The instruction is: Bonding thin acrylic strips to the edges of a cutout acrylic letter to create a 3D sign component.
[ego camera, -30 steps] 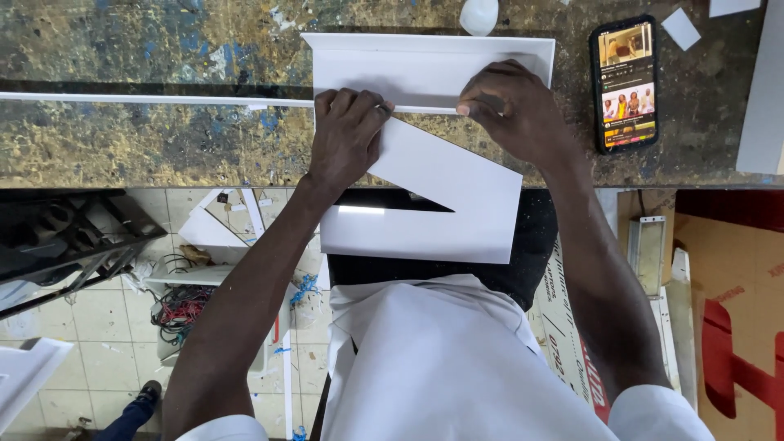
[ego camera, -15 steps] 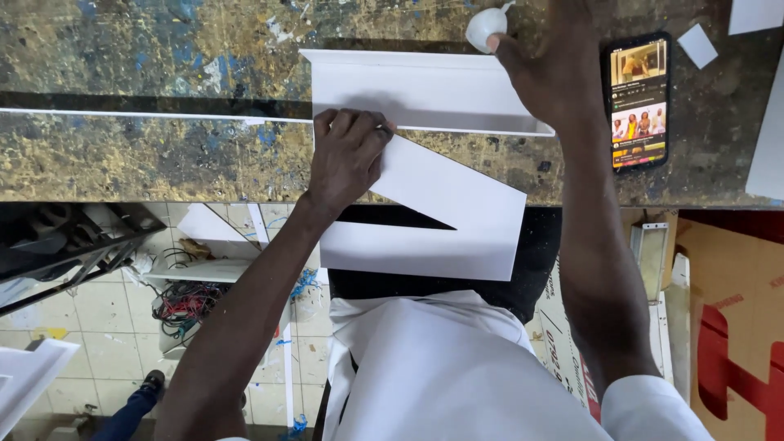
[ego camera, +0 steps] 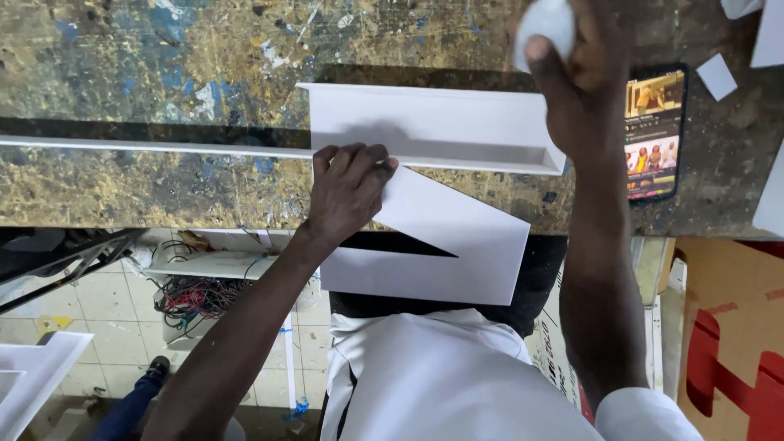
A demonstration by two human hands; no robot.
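Pressing flat, open, the left hand [ego camera: 347, 192] steadies a light, stiff white panel [ego camera: 441, 237] on the counter [ego camera: 147, 82]; the right hand [ego camera: 584, 82] has its grip closed on a small white object [ego camera: 545, 23].

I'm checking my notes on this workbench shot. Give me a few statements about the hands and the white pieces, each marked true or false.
1. The left hand presses flat on a white board. True.
2. The right hand is empty. False: its grip is closed on a small white rounded object, raised above the bench.
3. A phone with a lit screen lies on the bench, right of the right hand. True.
4. The white board lies wholly on the bench. False: its near part juts past the bench edge toward the person.
5. The bench top is clean bare wood. False: it is blotched with blue and yellow paint.
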